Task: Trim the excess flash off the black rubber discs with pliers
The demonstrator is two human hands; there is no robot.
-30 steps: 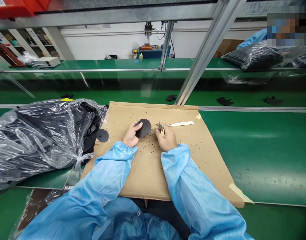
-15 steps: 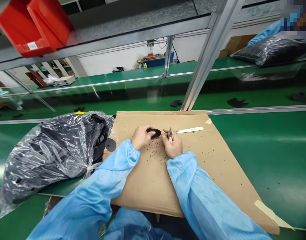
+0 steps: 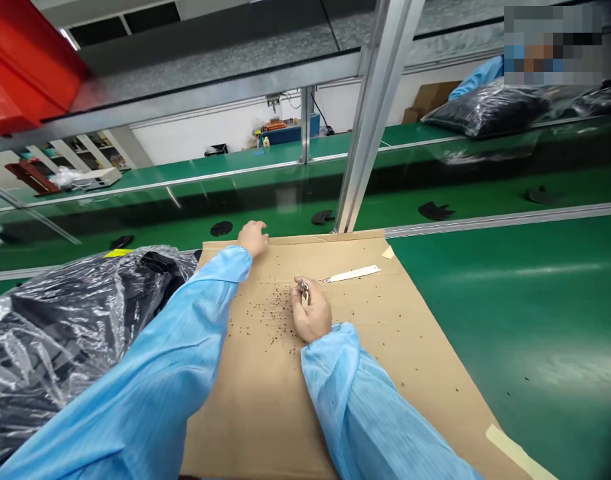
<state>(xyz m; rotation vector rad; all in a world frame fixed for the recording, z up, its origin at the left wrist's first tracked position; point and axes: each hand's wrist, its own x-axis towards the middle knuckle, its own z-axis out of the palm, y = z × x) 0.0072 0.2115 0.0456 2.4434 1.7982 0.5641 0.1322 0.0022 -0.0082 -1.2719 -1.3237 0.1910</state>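
As my right hand (image 3: 312, 313) has fingers clamped on a small tool (image 3: 305, 291), left hand (image 3: 252, 239), fingers loosely parted, is near a black disc (image 3: 222, 229) on the green surface (image 3: 290, 217). Dark pieces (image 3: 435, 211) there look done; bag (image 3: 80, 333) contents probably left.

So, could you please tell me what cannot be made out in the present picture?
All in the head view:
Tool in the right hand: lower part hidden by the grasp.
Plastic bag: contents obscured by glare and the left sleeve.
Red bin: cut off by the left edge.
Dark specks: too small to identify.
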